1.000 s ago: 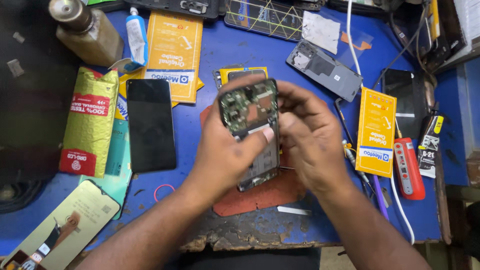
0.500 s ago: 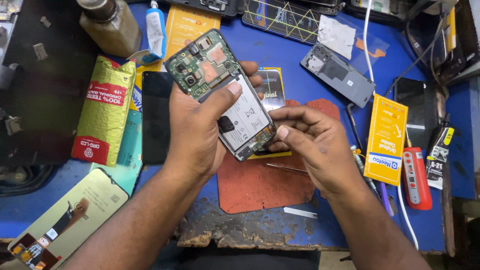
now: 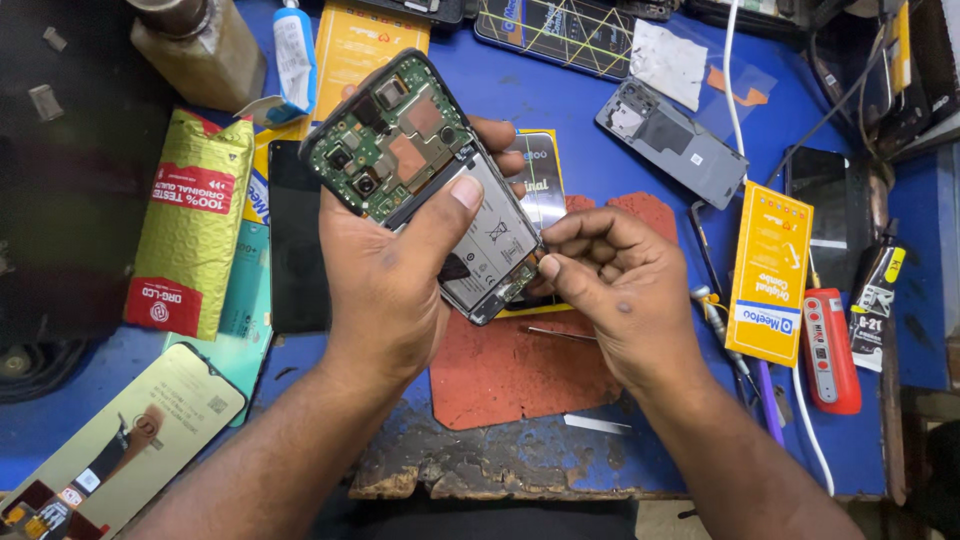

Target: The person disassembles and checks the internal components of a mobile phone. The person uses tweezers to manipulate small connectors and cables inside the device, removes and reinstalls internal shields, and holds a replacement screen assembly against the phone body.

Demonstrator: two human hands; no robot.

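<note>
left hand (image 3: 385,285) wrapped around opened phone (image 3: 430,180), thumb on battery (image 3: 490,235); right hand (image 3: 620,290) fingertips pinched shut at its bottom edge, contents unclear, looks like connector work, needs steady fine grip

Phone repair workshop. Worn blue counter (image 3: 560,110) with chipped front edge, carrying: opened phone (image 3: 425,180) showing green circuit board and battery; detached grey back cover (image 3: 672,142); loose black screen panel (image 3: 298,240); display assembly (image 3: 120,445) lying at near left; yellow parts packets (image 3: 768,272); green foil spare-part pouch (image 3: 192,222); red work mat (image 3: 520,365); glue tube (image 3: 875,300); white cable (image 3: 730,70) trailing across.
</note>
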